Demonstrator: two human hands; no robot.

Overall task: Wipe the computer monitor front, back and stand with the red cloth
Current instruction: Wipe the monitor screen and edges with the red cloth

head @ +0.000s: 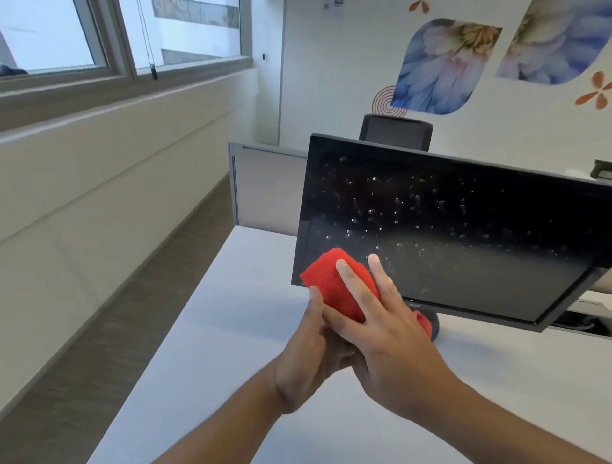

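white desk [212, 347], window [109, 36], floral wall prints [443, 66], chair [395, 132]

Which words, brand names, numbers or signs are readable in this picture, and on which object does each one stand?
No text can be read with certainty.
Monitor, lower bezel: a small pale mark, maybe a logo, just right of the right hand; too small and blurred to read.
Wall, top centre: small plates; too small to read.
Wall decals: flower pictures only, no letters.
Red cloth, held by both hands (left hand): no label visible.

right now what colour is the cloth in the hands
Red. The cloth shows clearly in the head view, against the black monitor.
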